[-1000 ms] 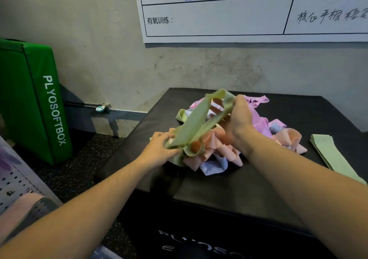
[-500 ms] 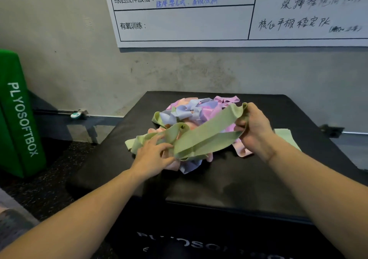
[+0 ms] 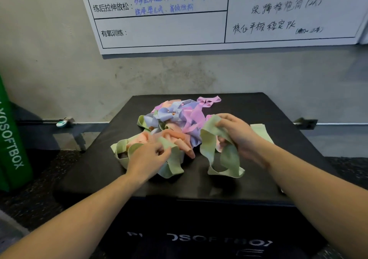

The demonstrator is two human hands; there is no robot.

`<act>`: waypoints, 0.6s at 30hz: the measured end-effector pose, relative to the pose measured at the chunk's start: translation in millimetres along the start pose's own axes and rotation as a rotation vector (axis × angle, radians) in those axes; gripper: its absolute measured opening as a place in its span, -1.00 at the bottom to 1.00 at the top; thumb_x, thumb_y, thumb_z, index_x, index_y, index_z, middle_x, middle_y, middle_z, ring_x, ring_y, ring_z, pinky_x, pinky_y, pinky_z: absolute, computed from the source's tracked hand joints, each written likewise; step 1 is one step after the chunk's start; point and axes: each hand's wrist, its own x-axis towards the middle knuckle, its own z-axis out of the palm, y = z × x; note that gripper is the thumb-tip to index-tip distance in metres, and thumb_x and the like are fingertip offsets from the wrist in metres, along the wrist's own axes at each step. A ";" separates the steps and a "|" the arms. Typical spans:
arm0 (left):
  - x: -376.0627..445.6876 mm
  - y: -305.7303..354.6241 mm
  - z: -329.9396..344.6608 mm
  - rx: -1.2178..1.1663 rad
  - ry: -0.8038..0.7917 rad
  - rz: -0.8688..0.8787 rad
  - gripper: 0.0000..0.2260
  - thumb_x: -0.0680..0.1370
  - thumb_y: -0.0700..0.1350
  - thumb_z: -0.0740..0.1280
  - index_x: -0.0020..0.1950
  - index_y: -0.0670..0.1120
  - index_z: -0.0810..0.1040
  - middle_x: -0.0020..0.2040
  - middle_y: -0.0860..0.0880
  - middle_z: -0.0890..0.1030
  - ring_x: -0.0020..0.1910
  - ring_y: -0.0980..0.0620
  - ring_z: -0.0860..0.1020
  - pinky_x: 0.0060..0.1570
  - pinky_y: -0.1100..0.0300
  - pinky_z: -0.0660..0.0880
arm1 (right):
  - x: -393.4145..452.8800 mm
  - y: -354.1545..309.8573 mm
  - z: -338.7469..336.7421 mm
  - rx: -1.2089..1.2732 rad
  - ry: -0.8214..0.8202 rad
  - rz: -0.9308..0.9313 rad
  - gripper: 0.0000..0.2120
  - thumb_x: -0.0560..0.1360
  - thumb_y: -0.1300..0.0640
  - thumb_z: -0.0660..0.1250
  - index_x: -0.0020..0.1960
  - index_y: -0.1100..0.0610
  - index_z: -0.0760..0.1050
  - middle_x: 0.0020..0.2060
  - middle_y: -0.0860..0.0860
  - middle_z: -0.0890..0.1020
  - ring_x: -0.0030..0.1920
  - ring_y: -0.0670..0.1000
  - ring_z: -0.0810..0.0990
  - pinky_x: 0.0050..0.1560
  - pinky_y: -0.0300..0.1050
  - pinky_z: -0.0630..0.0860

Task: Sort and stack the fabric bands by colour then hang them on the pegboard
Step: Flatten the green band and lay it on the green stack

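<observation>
Green is the colour being sorted out: a loose green band (image 3: 219,155) hangs from the right hand (image 3: 241,137), right of centre in the frame, its lower loops resting on the black box top that serves as the counter (image 3: 199,185). The grip there is a pinch, thumb and curled fingers holding the band's upper edge. The left hand (image 3: 147,159), at centre left, has its fingers curled onto another green band (image 3: 171,163) at the near edge of the mixed pile (image 3: 179,119) of pink, lilac, peach and green bands in the middle of the frame. A flat green stack (image 3: 260,131) lies just behind the right wrist. Sorting looks early, with most bands still tangled. Next, the held band likely needs flattening and laying on that stack. No pegboard is in view.
</observation>
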 end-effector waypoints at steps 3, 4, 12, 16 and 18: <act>-2.4 37.0 5.6 -0.394 -0.065 0.090 -0.87 0.59 -0.14 0.40 -0.16 -0.01 0.58 -0.03 0.15 0.60 -0.08 0.18 0.56 -0.15 0.34 0.43 | -8.8 1.4 -1.6 -0.042 -0.097 -0.013 -0.90 0.57 0.24 0.32 0.03 0.12 0.60 -0.35 0.10 0.58 -0.48 0.03 0.43 -0.41 -0.14 0.36; -4.1 48.4 7.2 -0.522 -0.090 0.074 -0.94 0.58 -0.15 0.42 -0.01 -0.01 0.59 0.08 0.11 0.59 0.01 0.15 0.58 -0.07 0.37 0.47 | -11.2 0.0 -2.2 -0.071 -0.117 -0.014 -0.89 0.55 0.21 0.35 0.04 0.11 0.63 -0.31 0.13 0.60 -0.47 0.03 0.45 -0.42 -0.14 0.39; -16.3 112.2 0.1 -0.750 -0.213 0.028 -0.83 0.64 -0.24 0.30 0.06 0.01 0.62 -0.20 0.23 0.67 -0.18 0.28 0.60 -0.24 0.47 0.44 | -38.0 -21.1 -6.1 -0.088 -0.268 -0.004 -0.84 0.56 0.19 0.38 0.12 0.04 0.63 -0.11 0.17 0.68 -0.36 0.08 0.59 -0.23 -0.05 0.54; -24.0 122.9 -1.1 -0.793 -0.261 -0.025 -0.75 0.69 -0.19 0.23 0.04 0.09 0.65 -0.09 0.24 0.71 0.01 0.18 0.65 0.02 0.33 0.55 | -50.7 -34.5 -15.9 0.000 -0.246 -0.027 -0.85 0.59 0.23 0.33 0.13 0.07 0.58 -0.12 0.19 0.68 -0.34 0.10 0.63 -0.17 0.00 0.60; -26.3 126.3 -2.6 -0.886 -0.262 -0.066 -0.75 0.68 -0.19 0.24 0.12 0.10 0.65 0.00 0.13 0.73 0.09 0.08 0.67 0.12 0.17 0.59 | -57.8 -38.6 -22.1 0.008 -0.214 -0.040 -0.83 0.61 0.21 0.32 0.17 0.08 0.56 -0.13 0.20 0.68 -0.32 0.11 0.65 -0.12 0.06 0.59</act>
